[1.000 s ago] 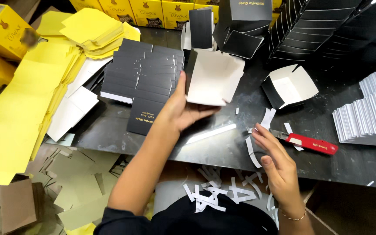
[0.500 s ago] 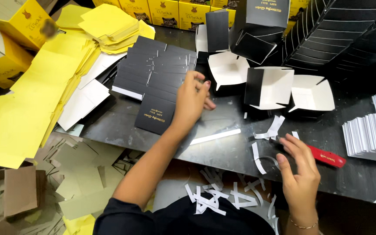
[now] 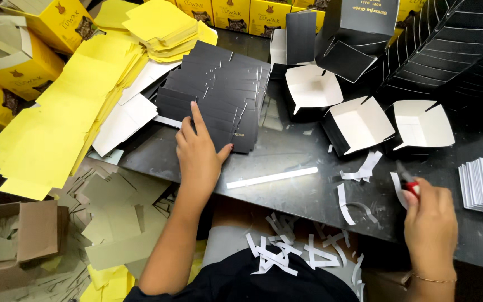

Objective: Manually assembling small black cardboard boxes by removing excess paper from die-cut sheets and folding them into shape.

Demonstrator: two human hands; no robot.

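My left hand (image 3: 199,154) lies flat on the near edge of the stack of black flat cartons (image 3: 216,95), fingers spread and pressing the top sheet — not closed around anything. The stack sits fanned on the dark tabletop (image 3: 286,196), just beside the yellow flat cartons (image 3: 57,128) that spill off toward the left.

My right hand (image 3: 429,223) is clenched around a red-handled cutter (image 3: 408,180), its tip pointing up toward the folded-open black boxes (image 3: 359,124) with white insides. White paper strips (image 3: 272,177) lie loose on the tabletop between the two hands, and more litter my lap.

What worries me is the fan. The black cartons are slick and staggered; if I drag one with flat fingers instead of pinching it, I judge several could slide together and push the pile toward the tabletop's near edge. The cutter is the other risk — it is held near the curled strips, and I cannot tell whether the blade is out. A careless sweep there could nick a box wall or catch a strip.
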